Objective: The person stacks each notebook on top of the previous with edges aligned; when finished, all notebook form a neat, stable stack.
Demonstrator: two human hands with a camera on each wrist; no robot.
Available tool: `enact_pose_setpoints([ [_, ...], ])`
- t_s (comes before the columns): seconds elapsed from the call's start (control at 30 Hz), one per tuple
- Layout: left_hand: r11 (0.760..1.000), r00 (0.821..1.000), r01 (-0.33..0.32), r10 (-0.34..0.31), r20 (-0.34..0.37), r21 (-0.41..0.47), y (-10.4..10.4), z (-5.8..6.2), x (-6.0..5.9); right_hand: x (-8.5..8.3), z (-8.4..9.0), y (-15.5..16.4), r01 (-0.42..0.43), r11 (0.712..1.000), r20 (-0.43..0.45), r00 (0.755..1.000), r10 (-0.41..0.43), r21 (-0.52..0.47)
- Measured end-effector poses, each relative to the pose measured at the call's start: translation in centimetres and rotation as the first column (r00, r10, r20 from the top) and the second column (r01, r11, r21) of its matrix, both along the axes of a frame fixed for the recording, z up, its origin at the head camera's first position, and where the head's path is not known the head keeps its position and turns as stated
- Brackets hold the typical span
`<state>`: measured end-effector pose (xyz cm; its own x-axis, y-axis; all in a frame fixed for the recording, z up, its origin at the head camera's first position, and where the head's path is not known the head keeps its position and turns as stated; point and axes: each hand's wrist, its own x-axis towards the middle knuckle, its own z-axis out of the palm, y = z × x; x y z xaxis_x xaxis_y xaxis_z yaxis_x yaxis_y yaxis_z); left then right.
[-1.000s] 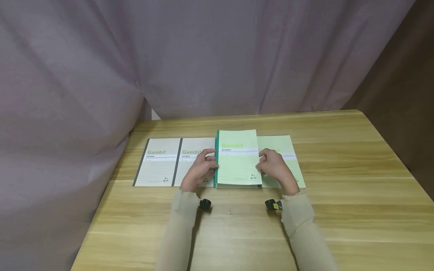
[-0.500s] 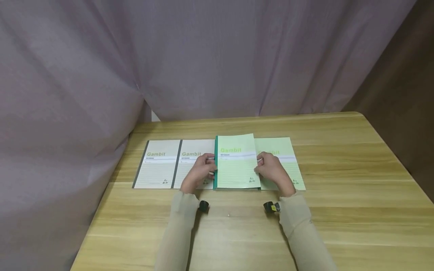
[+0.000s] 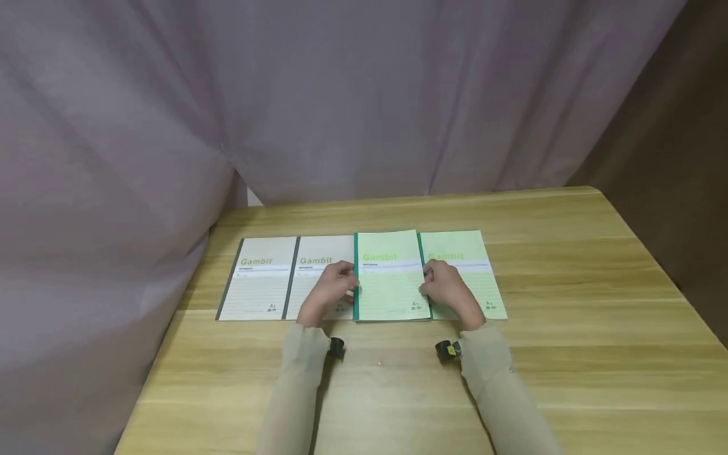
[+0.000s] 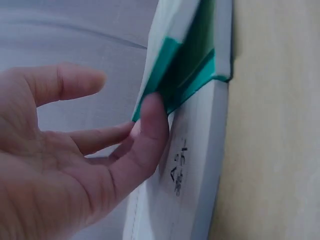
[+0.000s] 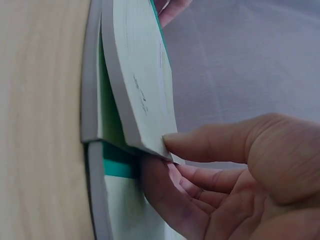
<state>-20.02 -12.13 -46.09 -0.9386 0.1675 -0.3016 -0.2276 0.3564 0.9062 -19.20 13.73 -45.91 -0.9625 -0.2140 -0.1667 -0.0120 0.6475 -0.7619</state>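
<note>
A pale green notebook with a teal spine is tilted just above another green notebook, leaving a narrow gap between them. At its right edge my right hand pinches a corner, with the thumb on the cover and the index finger beneath. On the spine side, curved fingers of my left hand touch the teal edge from below. The left thumb stands apart from the cover. The lower notebook is mostly hidden in the head view.
Two white notebooks with dark spines, one at the far left and one partly under my left hand, lie in a row. Another green notebook lies at the right. The wooden table meets a grey curtain behind.
The upper green notebook has come down and slightly towards me, now nearly lined up with the one beneath. Both hands have moved with it. The left half of the right notebook's spine side shows more.
</note>
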Motion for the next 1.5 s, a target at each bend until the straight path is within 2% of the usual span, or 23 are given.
enact_pose_setpoints([
  [0.27,0.998,0.998,0.036,-0.038,-0.041,-0.061,0.1,0.2,0.3,0.3,-0.3,-0.2,0.008,1.0,0.03,1.0,-0.009,0.026],
  [0.6,0.983,0.996,-0.005,-0.011,-0.088,-0.182,0.8,0.7,0.5,0.4,-0.2,-0.4,0.024,0.999,0.049,0.998,-0.025,0.029],
  [0.87,0.981,0.997,0.0,-0.015,-0.08,-0.194,1.2,1.0,0.8,0.6,-0.1,-0.2,0.02,0.999,0.041,0.999,-0.021,0.028],
  [1.13,0.973,0.995,-0.004,-0.019,-0.095,-0.231,1.5,1.5,0.6,-0.1,0.4,0.5,0.02,0.998,0.024,0.999,-0.021,0.052],
  [1.33,0.976,0.994,-0.014,-0.009,-0.107,-0.216,1.3,1.5,0.6,-0.2,0.7,1.4,0.044,0.997,-0.012,0.999,-0.044,0.063],
  [1.5,0.993,0.993,0.003,-0.017,-0.115,-0.118,1.6,1.4,0.7,-0.2,1.0,2.3,0.066,0.997,-0.057,0.996,-0.063,0.044],
])
